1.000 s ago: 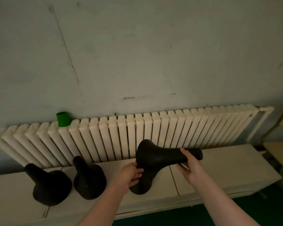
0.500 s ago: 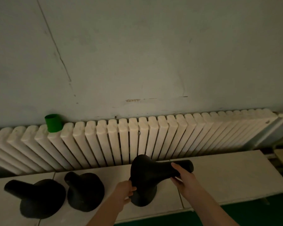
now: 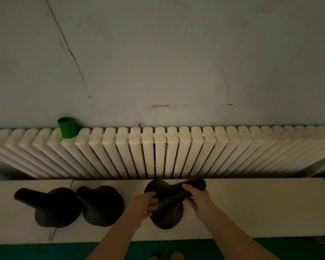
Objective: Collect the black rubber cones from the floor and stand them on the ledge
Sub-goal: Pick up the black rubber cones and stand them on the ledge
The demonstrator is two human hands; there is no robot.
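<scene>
Two black rubber cones stand on the white ledge: one at the left and one beside it. A third black cone is over the ledge's middle, tilted with its narrow neck pointing up to the right. My right hand grips that neck. My left hand holds the wide base at its left side. Whether the base rests fully on the ledge is unclear.
A cream radiator runs along the wall behind the ledge, with a green cup standing on its top at the left. Green floor shows below the ledge's front edge. The ledge's right half is bare.
Both hands have lowered the third cone toward the ledge and turned it more upright. The view has tilted down and come closer to the ledge.
</scene>
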